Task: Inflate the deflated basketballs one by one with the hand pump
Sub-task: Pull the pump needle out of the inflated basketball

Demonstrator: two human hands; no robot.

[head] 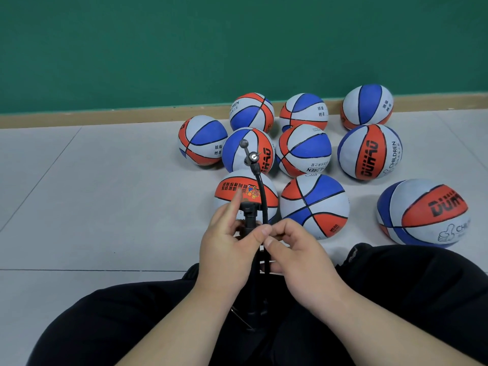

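I see the black plastic hand pump [249,216] low in the middle of my view, just above the person's lap. Its long tube lies along a line from the lap out toward the balls, with its top cap pointing away from the person. The lower end is dark against the black trousers [105,326], so I cannot tell where it stops.

A thin black rubber hose [261,191] comes up beside the tube. It bends up and over to the left. At its tip is a small grey metal nozzle head [250,159], which sits in front of one ball in my view.

The left hand [227,249] is wrapped round the pump tube. Its thumb lies across the front, and one finger sticks out straight toward the balls. The right hand [298,260] has curled fingers, and its thumb and first finger pinch the hose low down, right next to the tube. The two thumbs almost touch.

I count one pump, one hose and two hands. I count ten red, white and blue rubber basketballs [314,206] on the pale grey tiled floor [105,207]. Three sit along the green wall [158,48] by the tan strip [105,118] at its foot. Four sit in the next row. Three are nearest the person, and one of these is off to the right by the knee.
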